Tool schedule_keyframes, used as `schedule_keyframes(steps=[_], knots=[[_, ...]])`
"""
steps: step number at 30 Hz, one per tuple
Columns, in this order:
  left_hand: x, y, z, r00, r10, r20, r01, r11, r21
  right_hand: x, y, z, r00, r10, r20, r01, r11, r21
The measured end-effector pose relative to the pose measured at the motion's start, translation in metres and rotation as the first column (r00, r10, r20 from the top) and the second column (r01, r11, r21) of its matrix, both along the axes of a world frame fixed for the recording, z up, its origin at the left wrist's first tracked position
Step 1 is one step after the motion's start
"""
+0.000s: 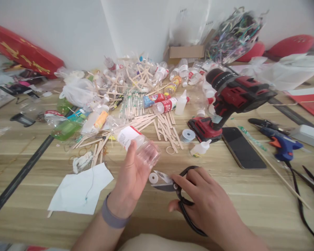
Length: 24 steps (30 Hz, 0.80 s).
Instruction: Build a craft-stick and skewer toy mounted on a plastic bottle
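Observation:
My left hand (132, 177) is wrapped round a clear plastic bottle (146, 148) with a white and red label, tilted with its base toward me. In my right hand (204, 195) is a pair of scissors (181, 190) with black handles, fingers through the loops. The blades stand apart and point left, just below the bottle's base and not touching it. A small white ring (153, 178) lies beside the blade tips. Whether the bottle has any cut in it cannot be made out.
Wooden sticks (167, 129) and several plastic bottles (167, 105) crowd the table's middle. A red cordless drill (232, 97) stands at right, near a phone (243, 148) and a blue glue gun (279, 139). White paper (78, 190) lies at left. A wire spool (187, 135) sits before the drill.

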<state>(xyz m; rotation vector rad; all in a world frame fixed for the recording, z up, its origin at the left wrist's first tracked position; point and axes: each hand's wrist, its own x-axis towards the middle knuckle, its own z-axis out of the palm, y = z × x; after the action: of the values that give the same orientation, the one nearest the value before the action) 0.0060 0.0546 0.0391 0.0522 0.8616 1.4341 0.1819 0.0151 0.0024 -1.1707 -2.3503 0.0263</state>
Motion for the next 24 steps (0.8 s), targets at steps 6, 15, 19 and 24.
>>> schedule_keyframes(steps=[6, 15, 19, 24], knots=[[0.0, -0.001, 0.0, 1.0, 0.013, -0.025, -0.013, 1.0, -0.017, 0.003, -0.002, -0.004, 0.997, 0.007, 0.076, -0.014, 0.995, 0.094], [0.001, -0.002, -0.004, 0.999, 0.018, -0.05, -0.02, 0.999, -0.043, -0.001, 0.001, 0.012, 0.989, -0.032, 0.147, 0.001, 0.978, 0.207], [0.003, -0.004, -0.008, 0.999, 0.008, -0.041, -0.008, 1.0, -0.019, -0.002, 0.003, 0.011, 0.984, -0.046, 0.171, 0.007, 0.975, 0.221], [0.008, -0.009, -0.018, 0.994, 0.031, -0.101, -0.019, 0.993, 0.116, 0.002, 0.001, 0.004, 0.995, -0.027, 0.091, 0.019, 0.997, 0.08]])
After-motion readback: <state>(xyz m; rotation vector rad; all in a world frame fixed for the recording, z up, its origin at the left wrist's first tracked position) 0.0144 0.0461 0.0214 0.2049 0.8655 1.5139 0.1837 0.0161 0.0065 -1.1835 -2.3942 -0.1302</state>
